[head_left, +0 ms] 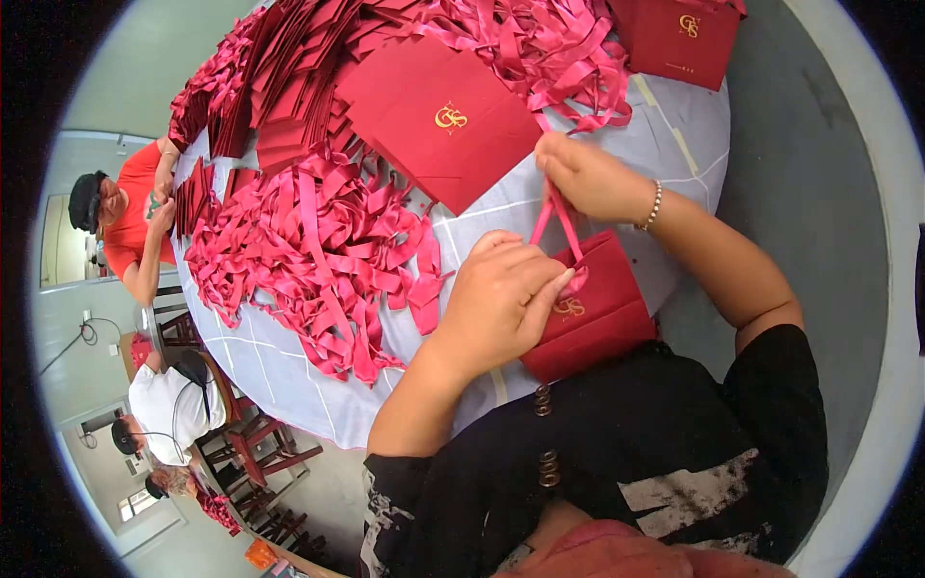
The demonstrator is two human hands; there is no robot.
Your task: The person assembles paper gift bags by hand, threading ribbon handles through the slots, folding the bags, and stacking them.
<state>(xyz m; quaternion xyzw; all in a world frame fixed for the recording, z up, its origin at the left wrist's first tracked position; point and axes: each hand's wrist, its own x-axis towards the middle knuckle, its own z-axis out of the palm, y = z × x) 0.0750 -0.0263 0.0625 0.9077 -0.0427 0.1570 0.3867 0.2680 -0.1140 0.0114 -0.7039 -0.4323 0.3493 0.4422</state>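
Note:
Close to my body a small red paper gift bag [607, 323] with a gold emblem sits at the table's near edge. A pink satin ribbon [568, 231] rises from the bag's top. My right hand [593, 178] pinches the ribbon's upper part, above and beyond the bag. Lower down, at the bag's front, my left hand [506, 299] is closed on the ribbon, with a pink loop showing by the thumb. Its fingertips are partly hidden behind the hand's back. Just past my hands lies a larger flat red bag [443, 120] with a gold emblem.
A heap of loose pink ribbons [318, 260] covers the table's left. Behind it lie stacks of flat red bags [289, 72], with more ribboned bags [549, 48] at the far side. Another red bag [679, 43] stands far right. A co-worker in orange [135, 207] handles items at left.

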